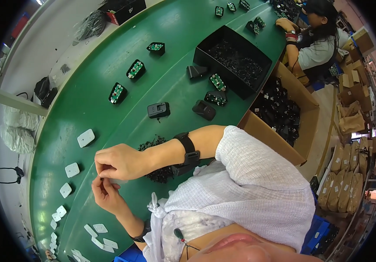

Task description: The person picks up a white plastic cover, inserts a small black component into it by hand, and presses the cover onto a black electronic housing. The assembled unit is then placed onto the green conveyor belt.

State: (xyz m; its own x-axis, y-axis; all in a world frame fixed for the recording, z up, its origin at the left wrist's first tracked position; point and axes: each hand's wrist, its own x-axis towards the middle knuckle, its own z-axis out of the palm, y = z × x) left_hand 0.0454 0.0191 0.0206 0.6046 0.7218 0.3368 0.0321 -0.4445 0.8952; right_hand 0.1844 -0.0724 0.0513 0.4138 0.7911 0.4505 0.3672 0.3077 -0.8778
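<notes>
Over the green work surface [129,126], my right hand [120,162] and my left hand [107,196] meet fingertip to fingertip. Both are closed in a pinch. A tiny dark piece [102,179] shows between the left fingertips; its kind is too small to tell. Whatever the right fingers pinch is hidden. Beneath my right forearm lies a heap of small black parts [159,174], partly covered by the arm. Just beyond that forearm are a black plastic housing [158,110] and a second dark housing [204,110], lying tilted.
Black housings with green circuit boards [135,69] stand along the surface. White covers [86,138] line the left side. A black bin [240,61] of small parts stands near a carton [301,126] of black pieces. Another person [314,48] works at the upper right.
</notes>
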